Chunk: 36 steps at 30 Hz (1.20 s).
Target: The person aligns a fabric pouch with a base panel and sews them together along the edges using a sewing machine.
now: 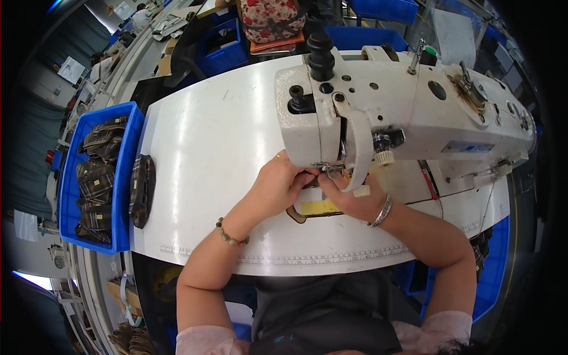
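Both hands meet under the head of a white sewing machine (408, 100), close to its presser foot. My left hand (277, 183) is closed, its thumb and fingers pinching the edge of a small dark piece of cloth (310, 182). From the other side my right hand (353, 200) comes in, fingers bent together at the same cloth by the needle area. Most of the cloth is hidden by the fingers and machine head. Just below the hands a yellow strip (319, 207) lies on the machine bed. A folded dark plaid cloth piece (142, 190) lies at the table's left edge.
A blue bin (136, 127) of plaid pieces (96, 177) stands left of the white table (207, 142). A slim red-and-dark tool (428, 179) lies right of my right hand. Another blue bin (500, 266) sits below the table's right edge. A flowered bag (269, 21) is beyond the table.
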Tool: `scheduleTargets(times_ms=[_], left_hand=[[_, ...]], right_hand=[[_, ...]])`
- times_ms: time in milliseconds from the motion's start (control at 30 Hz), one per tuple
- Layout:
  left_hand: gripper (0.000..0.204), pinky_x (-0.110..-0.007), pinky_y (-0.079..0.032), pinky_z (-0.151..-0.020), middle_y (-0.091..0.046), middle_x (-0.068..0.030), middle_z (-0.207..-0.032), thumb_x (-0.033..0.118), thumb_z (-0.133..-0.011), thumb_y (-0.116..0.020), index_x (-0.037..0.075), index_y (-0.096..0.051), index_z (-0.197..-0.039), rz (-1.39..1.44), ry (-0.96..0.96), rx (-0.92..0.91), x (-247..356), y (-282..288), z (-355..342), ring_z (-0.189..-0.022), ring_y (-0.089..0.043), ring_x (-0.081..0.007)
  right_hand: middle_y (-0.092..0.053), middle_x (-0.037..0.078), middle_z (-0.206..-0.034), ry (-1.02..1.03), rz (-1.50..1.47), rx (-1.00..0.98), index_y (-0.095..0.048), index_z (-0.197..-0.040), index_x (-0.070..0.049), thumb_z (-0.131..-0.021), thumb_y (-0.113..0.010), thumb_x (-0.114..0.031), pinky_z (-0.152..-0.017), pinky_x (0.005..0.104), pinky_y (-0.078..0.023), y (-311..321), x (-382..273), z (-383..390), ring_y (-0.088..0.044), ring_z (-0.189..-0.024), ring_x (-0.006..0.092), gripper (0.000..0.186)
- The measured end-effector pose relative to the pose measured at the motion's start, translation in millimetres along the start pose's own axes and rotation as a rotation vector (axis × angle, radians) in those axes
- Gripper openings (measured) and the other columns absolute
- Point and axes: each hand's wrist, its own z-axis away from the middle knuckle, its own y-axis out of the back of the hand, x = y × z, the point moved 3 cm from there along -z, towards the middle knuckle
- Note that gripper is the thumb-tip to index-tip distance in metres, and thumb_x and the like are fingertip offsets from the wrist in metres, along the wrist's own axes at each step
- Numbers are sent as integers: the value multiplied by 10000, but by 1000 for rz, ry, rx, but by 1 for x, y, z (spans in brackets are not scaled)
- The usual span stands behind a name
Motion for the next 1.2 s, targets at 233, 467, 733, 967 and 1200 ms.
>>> scheduleTargets(times_ms=[233,467,733,967,1200], left_hand=[[150,-381,-549,-779,-663,-160,-966,-7,-833,-664,34,-723,-964,16,22,3,-3,-3,1,-899,-652,-321],[121,-403,-523,-808,-674,-131,-959,44,-856,-668,55,-725,-962,-9,41,8,-1,-2,2,-938,-613,-327],[139,-405,-523,-801,-678,-114,-953,65,-861,-670,79,-737,-981,-47,79,-8,4,0,1,-927,-615,-322],[176,-397,-554,-758,-685,-93,-946,54,-828,-686,116,-750,-979,-162,109,-38,10,0,4,-968,-641,-309],[242,-380,-571,-700,-709,-32,-965,34,-777,-677,134,-756,-982,-232,-53,11,21,-9,6,-916,-664,-282]], right_hand=[[-689,38,-882,42,139,-113,-628,-1201,-36,-836,-611,-92,-579,307,-553,-8,1,4,-704,-764,207,370],[-664,40,-843,253,355,-165,-590,-1231,3,-832,-612,-95,-564,296,-545,-19,-2,11,-695,-737,193,411],[-694,73,-912,76,160,-158,-617,-1213,-3,-830,-617,-126,-500,311,-520,-14,3,12,-694,-676,201,402],[-704,90,-999,285,225,-260,-610,-1244,2,-870,-597,-118,-552,305,-542,-19,7,12,-708,-754,208,392],[-674,77,-781,43,-72,-430,-618,-1212,9,-877,-590,-135,-544,348,-530,-72,3,78,-688,-688,226,366]])
